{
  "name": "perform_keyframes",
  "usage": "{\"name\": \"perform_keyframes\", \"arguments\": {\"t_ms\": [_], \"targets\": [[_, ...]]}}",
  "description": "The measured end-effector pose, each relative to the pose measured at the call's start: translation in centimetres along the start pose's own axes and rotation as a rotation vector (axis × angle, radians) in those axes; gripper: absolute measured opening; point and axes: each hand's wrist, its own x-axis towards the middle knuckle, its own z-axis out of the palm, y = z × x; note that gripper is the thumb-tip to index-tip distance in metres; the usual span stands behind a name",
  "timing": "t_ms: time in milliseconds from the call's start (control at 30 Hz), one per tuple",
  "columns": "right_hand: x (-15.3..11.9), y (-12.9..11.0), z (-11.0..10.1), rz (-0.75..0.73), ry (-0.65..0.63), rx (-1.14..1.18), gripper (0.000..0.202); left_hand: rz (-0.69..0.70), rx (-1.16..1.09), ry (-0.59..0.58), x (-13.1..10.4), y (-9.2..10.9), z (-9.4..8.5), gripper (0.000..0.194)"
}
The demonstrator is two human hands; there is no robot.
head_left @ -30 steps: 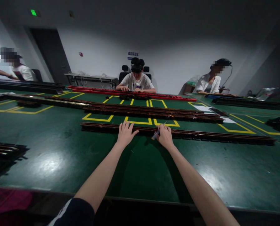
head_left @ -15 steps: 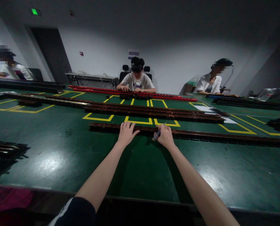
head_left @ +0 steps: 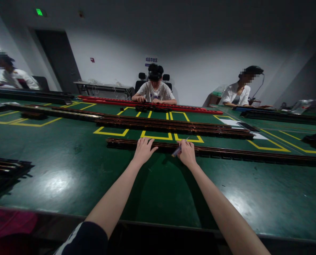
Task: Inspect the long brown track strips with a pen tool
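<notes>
We are facing a wide green table [head_left: 80, 184], its glossy top carrying yellow outlines [head_left: 160, 138]. Across it, a person in a white top [head_left: 160, 92] is sitting with both hands at a long red rail [head_left: 107, 100]. A layered stack of dark strips [head_left: 174, 126] is lying between that rail and our hands, and another dark pile [head_left: 7, 170] is sitting near the table's left edge.

Closest in front of us, a long, narrow dark strip [head_left: 240, 154] is lying on the table on the near side of the stack, running crosswise and slanting slightly down to the right. It is looking almost black, with thin coppery-brown lines gleaming along its length and a finely uneven lower edge. Its left end is showing just beyond our left hand, while its other end is reaching the right border of the view.

Our left hand [head_left: 143, 152] is resting palm down at the strip, fingers spread wide, the thumb pointing right along it. Our right hand [head_left: 186, 152] is curling its fingers around a slim hand tool [head_left: 176, 152] right at the strip. The tool's greyish handle is sticking out toward the lower left, and its thin shaft is pointing to the upper right.
</notes>
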Motion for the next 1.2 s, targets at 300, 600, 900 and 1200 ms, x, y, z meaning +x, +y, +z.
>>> {"name": "perform_keyframes", "arguments": {"t_ms": [300, 600, 900, 1200], "targets": [[-0.16, 0.2, -0.08, -0.05, -0.007, 0.073, 0.031, -0.032, -0.01, -0.049, 0.07, 0.33, -0.68, 0.049], [-0.14, 0.04, -0.02, -0.046, -0.017, 0.1, 0.015, -0.039, -0.017, -0.041, 0.15, 0.42, -0.69, 0.045], [-0.15, 0.25, 0.18, -0.07, -0.012, 0.045, 0.021, -0.032, 0.011, -0.018, 0.02, 0.55, -0.77, 0.044], [-0.15, 0.02, 0.31, -0.099, 0.012, -0.044, 0.023, -0.034, -0.034, -0.007, -0.07, 0.46, -0.84, 0.042]]}}
